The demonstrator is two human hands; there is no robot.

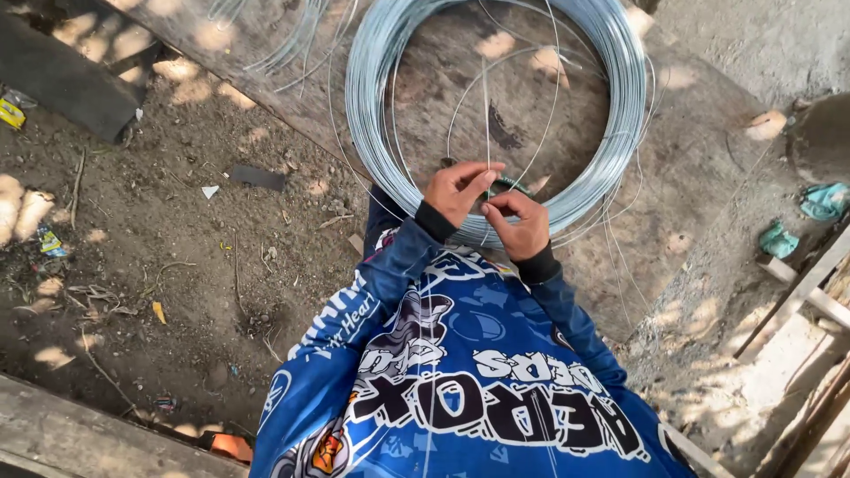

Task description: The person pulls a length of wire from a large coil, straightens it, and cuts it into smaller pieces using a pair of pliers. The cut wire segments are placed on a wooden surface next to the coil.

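Both hands sit together at the near edge of the wire coil (496, 106), which lies flat on a weathered board (699, 150).

Left hand (458, 190): fingers curled shut, thumb and forefinger pinching a single thin wire strand (485, 115). That strand's long axis runs straight away from the fingers, toward the far side, across the open middle of the coil.

Right hand (520, 223): just right of and slightly nearer than the left, almost touching it. Fingers also closed in a pinch; looks like the same strand or its end, but I can't tell for sure, wire is too thin there.

Left hand is the one closer to the coil; its knuckles nearly overlap the bundled turns.

Loose loops spring off the coil to the right. Dirt ground (177, 265) with scraps on the left, teal rags (801, 217) far right. Blue printed sleeves (398, 265) cover both arms.
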